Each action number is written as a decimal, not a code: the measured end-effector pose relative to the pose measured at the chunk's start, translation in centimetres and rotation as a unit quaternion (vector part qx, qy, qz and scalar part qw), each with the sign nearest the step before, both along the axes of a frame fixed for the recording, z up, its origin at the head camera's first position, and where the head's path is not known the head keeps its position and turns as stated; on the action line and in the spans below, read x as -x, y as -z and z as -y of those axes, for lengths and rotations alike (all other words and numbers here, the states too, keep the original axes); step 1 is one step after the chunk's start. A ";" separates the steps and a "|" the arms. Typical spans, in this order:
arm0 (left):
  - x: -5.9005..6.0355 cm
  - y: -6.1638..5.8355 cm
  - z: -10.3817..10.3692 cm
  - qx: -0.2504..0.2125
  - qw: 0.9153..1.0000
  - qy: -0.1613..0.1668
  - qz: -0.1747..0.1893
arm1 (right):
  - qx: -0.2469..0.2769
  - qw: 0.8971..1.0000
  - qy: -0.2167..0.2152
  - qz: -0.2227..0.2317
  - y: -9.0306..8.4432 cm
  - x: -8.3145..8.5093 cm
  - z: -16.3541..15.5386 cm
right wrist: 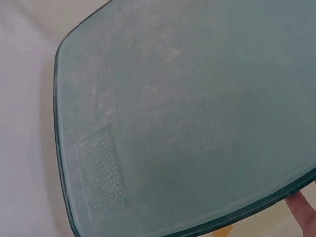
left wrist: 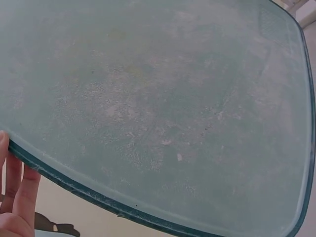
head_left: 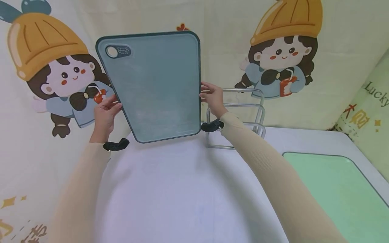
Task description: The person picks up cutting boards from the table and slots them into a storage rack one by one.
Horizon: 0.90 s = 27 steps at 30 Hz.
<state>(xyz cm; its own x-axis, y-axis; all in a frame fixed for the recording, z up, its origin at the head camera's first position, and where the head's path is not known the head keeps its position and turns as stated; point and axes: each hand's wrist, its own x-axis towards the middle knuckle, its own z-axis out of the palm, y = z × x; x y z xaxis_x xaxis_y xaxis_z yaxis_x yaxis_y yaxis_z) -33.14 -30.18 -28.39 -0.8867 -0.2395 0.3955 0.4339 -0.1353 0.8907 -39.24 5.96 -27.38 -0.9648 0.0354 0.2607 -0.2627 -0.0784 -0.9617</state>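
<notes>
Cutting board (head_left: 155, 87), a teal-grey one with a darker green rim, is up in the air above the back edge of the table (head_left: 182, 189), held upright with its face toward the head camera and tilted a bit so the top leans left. There's a round hanging hole (head_left: 111, 52) in its top left corner.

Starting on the left: the left hand (head_left: 104, 113) grips the board's left edge about halfway down, fingers curled onto the rim. In the left wrist view you just see a couple of fingers (left wrist: 17, 192) sticking up under the rim, with the scratched, whitish worn surface filling nearly everything. A black strap (head_left: 116, 145) sits at that wrist, over a beige sleeve (head_left: 76, 195).

In the middle the board's bottom edge hangs just above the white tabletop, not touching it as far as I can tell.

On the right, the right hand (head_left: 212, 98) pinches the board's right edge, fingers wrapped over the rim. The right wrist view only catches one fingertip (right wrist: 302, 210) at the rim, plus a little patch of raised dots (right wrist: 101, 173) on the board near a corner.

Just behind that hand, near the table's back edge, stands a metal wire rack (head_left: 243, 114). Further right, by the table's right edge, a light green board (head_left: 334, 189) lies flat. A cartoon-print curtain (head_left: 285, 50) hangs behind it all.
</notes>
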 end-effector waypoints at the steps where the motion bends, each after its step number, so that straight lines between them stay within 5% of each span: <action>1: 0.1 0.1 -0.1 0.003 1.000 0.004 -0.002 | 0.000 1.000 0.002 0.001 0.1 0.1 -0.1; 27: 2.8 -0.4 -2.9 0.032 0.999 0.031 -0.011 | 0.026 0.999 0.036 -0.014 -0.2 1.1 -2.7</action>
<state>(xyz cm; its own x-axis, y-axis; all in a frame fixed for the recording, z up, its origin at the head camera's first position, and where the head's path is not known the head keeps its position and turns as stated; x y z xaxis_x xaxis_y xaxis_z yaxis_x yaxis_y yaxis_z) -35.99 -27.30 -28.03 -0.8897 -0.1577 0.4285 0.4466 -0.1054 0.8885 -40.33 8.68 -27.20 -0.9513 0.1188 0.2844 -0.2972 -0.1081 -0.9487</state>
